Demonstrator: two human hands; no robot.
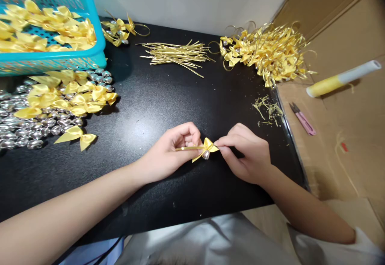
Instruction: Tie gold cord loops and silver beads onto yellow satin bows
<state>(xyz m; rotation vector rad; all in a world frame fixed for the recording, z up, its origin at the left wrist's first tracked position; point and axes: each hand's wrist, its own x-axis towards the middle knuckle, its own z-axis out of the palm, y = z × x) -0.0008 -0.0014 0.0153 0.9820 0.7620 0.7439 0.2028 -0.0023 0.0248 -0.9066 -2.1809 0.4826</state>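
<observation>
Near the table's front edge, a yellow ribbon bow (208, 143) is held between my two hands. A shiny silver bead (206, 155) hangs at its middle. My left hand (177, 146) is closed, thumb and fingers pinching the bow's left side, with a gold tie (188, 148) running out across the thumb. My right hand (245, 150) pinches at the bow's right tip with thumb and forefinger. Whether a tie end also sits in that pinch is too small to tell.
Gold ties (177, 54) lie at the back. Finished-looking bows (270, 52) are heaped back right, near clippings (267, 110). Pink snips (303, 120) and a yellow-and-white tube (343, 78) lie beyond the right edge. At left are a turquoise basket (100, 36), loose bows (80, 94) and silver beads (22, 130).
</observation>
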